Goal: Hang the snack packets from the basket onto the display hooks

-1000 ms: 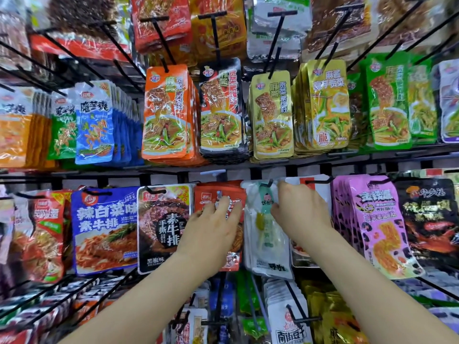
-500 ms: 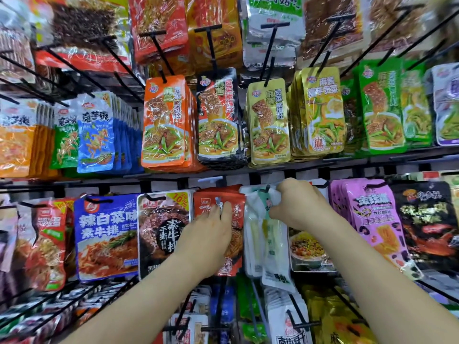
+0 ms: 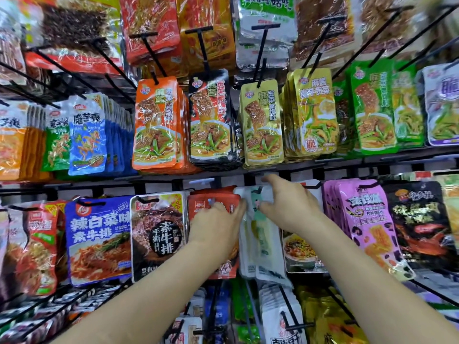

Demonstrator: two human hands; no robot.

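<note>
At the lower row's middle black wire hook (image 3: 258, 189), fingers (image 3: 269, 181) of the right hand (image 3: 290, 207), bunched half a second ago, now reach over the white plastic snack packet with green print (image 3: 259, 234), thumb in front, pinching its top. It hangs straighter (probably threaded on). The left hand (image 3: 218, 227) has slid to its edge; grip unclear.

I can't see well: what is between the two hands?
A white packet with a green picture hangs between the left hand and right hand, seen in the head view.
</note>
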